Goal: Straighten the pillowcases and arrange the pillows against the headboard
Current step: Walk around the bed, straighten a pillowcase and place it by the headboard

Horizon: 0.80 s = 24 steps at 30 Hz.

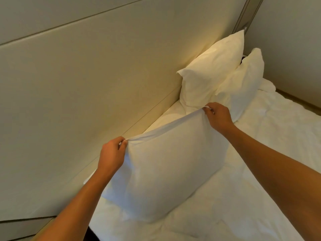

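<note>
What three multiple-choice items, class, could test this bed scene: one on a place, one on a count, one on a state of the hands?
1. Where do the two far pillows stand?
A. propped at the headboard
B. flat at the foot of the bed
C. on the floor

2. How many pillows show?
A. one
B. three
C. five

3. What are the hands doing?
A. resting flat on the sheet
B. each pinching a top corner of the near pillow
C. hanging free

Key: 1 A, the back pillow leans on the headboard with the front pillow before it. 2 B, those two plus the near pillow. 3 B, left hand and right hand grip its corners above the sheet.
</note>
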Each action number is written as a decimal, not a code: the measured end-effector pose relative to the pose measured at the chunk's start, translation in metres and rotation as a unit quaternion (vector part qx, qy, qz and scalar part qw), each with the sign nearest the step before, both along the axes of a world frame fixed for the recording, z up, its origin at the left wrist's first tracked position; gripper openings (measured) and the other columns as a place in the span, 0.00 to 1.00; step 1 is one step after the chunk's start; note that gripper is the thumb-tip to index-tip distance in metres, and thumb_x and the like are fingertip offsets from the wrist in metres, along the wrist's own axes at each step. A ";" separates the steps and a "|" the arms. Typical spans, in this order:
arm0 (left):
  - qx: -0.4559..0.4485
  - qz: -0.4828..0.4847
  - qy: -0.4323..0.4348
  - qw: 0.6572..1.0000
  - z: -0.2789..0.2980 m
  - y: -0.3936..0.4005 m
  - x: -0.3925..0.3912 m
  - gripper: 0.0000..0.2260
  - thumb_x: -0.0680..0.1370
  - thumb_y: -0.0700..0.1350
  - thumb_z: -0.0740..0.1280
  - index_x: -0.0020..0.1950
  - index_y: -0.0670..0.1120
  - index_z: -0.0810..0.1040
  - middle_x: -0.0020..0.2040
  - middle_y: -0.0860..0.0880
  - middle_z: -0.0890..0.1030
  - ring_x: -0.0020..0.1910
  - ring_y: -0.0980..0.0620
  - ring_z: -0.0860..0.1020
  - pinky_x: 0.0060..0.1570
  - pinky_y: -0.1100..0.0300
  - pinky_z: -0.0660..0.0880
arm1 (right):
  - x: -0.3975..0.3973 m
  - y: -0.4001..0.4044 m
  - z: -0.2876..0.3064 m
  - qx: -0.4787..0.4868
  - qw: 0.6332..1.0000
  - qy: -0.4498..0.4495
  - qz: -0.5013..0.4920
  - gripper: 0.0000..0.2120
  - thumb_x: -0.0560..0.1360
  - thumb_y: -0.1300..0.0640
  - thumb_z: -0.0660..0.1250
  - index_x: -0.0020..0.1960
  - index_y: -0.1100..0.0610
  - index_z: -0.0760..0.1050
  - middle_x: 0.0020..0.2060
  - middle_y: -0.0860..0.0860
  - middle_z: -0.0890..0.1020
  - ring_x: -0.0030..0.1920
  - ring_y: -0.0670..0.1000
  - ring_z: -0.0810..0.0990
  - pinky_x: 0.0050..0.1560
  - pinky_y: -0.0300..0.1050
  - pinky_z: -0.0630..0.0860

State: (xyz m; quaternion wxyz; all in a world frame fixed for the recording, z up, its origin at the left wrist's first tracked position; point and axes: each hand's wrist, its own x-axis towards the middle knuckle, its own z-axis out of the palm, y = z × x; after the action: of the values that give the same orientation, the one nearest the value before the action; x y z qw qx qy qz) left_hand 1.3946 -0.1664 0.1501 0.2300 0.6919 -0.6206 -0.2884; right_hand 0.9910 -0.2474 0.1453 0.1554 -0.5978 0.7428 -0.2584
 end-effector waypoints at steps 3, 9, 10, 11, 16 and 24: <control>0.000 0.015 0.006 1.000 -0.012 -0.012 0.003 0.12 0.85 0.47 0.61 0.47 0.47 0.81 0.37 0.47 0.82 0.37 0.44 0.82 0.42 0.43 0.82 | 0.008 -0.014 -0.018 0.010 1.000 -0.021 -0.021 0.15 0.85 0.51 0.63 0.60 0.60 0.82 0.54 0.58 0.85 0.54 0.58 0.82 0.54 0.45 0.71; -0.033 0.036 -0.021 0.999 0.003 -0.058 0.018 0.14 0.84 0.46 0.60 0.44 0.44 0.79 0.33 0.44 0.80 0.33 0.41 0.81 0.40 0.41 0.79 | 0.030 -0.074 0.002 -0.033 0.999 -0.019 -0.014 0.17 0.86 0.48 0.62 0.60 0.59 0.82 0.56 0.57 0.85 0.56 0.58 0.83 0.59 0.46 0.74; -0.043 0.042 -0.019 0.998 0.007 -0.064 0.023 0.14 0.84 0.46 0.60 0.42 0.43 0.78 0.32 0.43 0.79 0.34 0.40 0.80 0.39 0.41 0.79 | 0.035 -0.084 0.007 -0.042 0.999 -0.020 -0.013 0.18 0.86 0.47 0.62 0.61 0.59 0.82 0.57 0.57 0.85 0.55 0.57 0.82 0.60 0.45 0.74; -0.056 0.047 -0.016 0.997 0.010 -0.069 0.028 0.15 0.84 0.46 0.60 0.40 0.42 0.76 0.31 0.42 0.77 0.34 0.38 0.80 0.38 0.41 0.79 | 0.040 -0.095 0.012 -0.053 0.998 -0.025 -0.015 0.18 0.85 0.46 0.62 0.60 0.59 0.82 0.56 0.56 0.85 0.54 0.55 0.82 0.60 0.44 0.72; -0.097 0.097 -0.010 0.990 0.018 -0.091 0.050 0.17 0.84 0.46 0.60 0.34 0.48 0.70 0.29 0.46 0.74 0.33 0.41 0.78 0.34 0.49 0.73 | 0.072 -0.139 0.026 -0.085 0.995 -0.044 -0.006 0.18 0.85 0.45 0.63 0.60 0.57 0.82 0.55 0.55 0.85 0.51 0.52 0.79 0.62 0.45 0.75; -0.084 0.047 -0.032 0.995 -0.024 -0.080 0.030 0.19 0.80 0.47 0.70 0.70 0.44 0.75 0.71 0.42 0.76 0.71 0.41 0.72 0.69 0.48 0.68 | 0.116 -0.083 -0.064 0.051 0.994 -0.028 0.095 0.30 0.82 0.51 0.69 0.81 0.57 0.64 0.78 0.57 0.67 0.78 0.57 0.66 0.78 0.50 0.62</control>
State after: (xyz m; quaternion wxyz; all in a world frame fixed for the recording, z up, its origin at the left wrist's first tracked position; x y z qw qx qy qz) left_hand 1.4247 -0.2465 0.1264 0.2808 0.7075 -0.6165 -0.2014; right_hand 1.1068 -0.3301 0.0814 0.2301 -0.6494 0.6905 -0.2205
